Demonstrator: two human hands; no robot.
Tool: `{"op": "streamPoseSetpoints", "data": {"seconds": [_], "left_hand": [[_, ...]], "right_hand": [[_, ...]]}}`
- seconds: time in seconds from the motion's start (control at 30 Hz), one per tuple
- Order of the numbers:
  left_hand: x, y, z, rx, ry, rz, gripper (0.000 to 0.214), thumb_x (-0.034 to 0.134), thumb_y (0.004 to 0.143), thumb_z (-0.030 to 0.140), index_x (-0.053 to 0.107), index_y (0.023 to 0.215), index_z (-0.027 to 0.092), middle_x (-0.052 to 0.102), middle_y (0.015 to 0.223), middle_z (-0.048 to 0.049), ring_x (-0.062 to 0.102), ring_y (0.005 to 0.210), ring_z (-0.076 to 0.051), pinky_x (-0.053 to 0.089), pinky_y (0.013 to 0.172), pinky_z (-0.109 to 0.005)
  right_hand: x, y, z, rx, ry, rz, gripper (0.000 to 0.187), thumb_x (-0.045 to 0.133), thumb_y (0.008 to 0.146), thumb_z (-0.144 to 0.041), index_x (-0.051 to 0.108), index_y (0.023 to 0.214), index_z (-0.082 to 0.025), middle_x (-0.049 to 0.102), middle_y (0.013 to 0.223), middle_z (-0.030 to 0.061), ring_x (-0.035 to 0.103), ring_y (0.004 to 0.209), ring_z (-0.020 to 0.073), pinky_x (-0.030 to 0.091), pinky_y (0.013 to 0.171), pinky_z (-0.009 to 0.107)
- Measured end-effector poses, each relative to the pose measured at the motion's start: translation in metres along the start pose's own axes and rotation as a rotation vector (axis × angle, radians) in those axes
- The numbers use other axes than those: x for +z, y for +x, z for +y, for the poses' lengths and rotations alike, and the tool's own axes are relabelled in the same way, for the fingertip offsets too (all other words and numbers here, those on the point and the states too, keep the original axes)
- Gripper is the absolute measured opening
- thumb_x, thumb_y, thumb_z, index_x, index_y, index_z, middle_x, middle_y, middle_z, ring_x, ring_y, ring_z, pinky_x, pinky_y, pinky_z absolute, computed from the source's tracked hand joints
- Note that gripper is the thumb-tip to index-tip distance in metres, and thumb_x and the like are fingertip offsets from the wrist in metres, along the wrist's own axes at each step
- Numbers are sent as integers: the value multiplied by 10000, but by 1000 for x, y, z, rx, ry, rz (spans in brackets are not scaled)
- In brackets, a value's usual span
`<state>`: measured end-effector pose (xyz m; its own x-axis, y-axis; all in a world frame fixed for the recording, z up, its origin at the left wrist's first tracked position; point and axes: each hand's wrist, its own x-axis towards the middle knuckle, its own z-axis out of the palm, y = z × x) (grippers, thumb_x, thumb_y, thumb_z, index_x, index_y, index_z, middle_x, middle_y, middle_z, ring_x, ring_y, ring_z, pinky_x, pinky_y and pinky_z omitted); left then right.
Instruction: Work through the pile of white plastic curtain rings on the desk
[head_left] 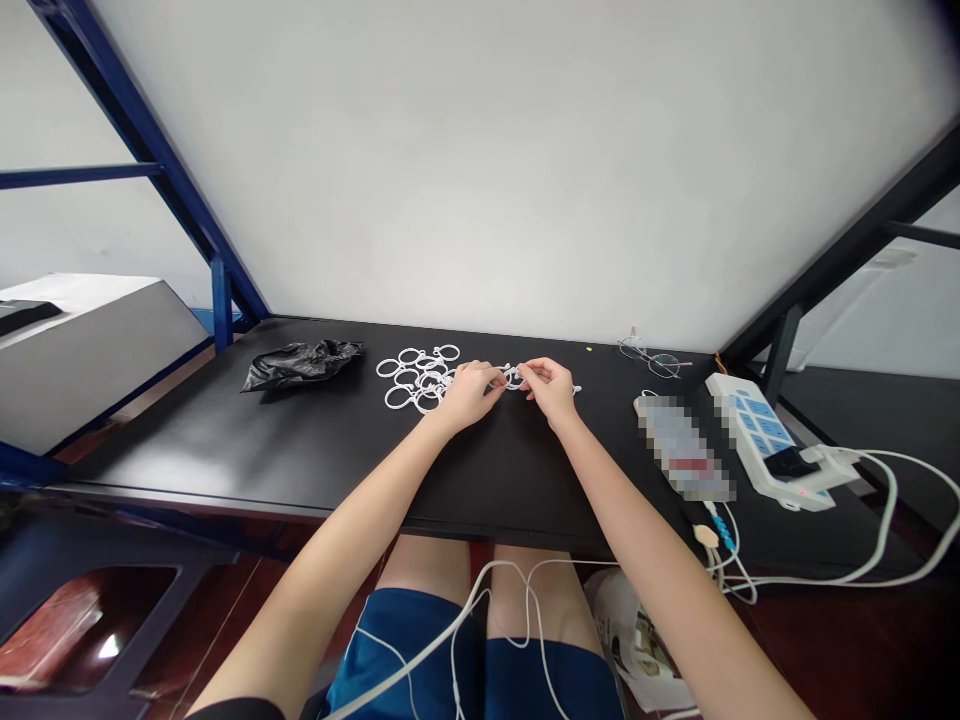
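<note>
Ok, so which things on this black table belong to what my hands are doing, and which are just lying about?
Part of the work:
- White rings, piled by the left hand, with more at the fingertips of the right hand

Apparently just lying about:
- Black plastic bag
- Glasses
- Pixelated phone
- Power strip

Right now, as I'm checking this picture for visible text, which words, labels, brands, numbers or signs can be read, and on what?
None can be read.
Phone: screen pixelated, unreadable.
Power strip: any markings around the blue panels are too small to read.
White bag below the table: its print is too blurred and partly hidden.
White rings: no lettering visible.
</note>
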<state>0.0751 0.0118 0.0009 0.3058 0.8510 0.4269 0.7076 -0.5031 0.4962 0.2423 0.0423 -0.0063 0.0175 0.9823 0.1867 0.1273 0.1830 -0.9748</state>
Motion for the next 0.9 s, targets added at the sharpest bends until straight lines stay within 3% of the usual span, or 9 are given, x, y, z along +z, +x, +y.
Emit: {"op": "streamPoseSetpoints", "data": {"seconds": [0.9], "left_hand": [[3,-1,0,128,-54,-4,112,523,874,210,635,865,202,678,876,-27,584,859,-187,430,862,-368]], "right_hand": [[0,0,1,-3,23,-33,303,741,671,-439,639,770,-171,667,736,41,606,543,128,465,405,212]]}}
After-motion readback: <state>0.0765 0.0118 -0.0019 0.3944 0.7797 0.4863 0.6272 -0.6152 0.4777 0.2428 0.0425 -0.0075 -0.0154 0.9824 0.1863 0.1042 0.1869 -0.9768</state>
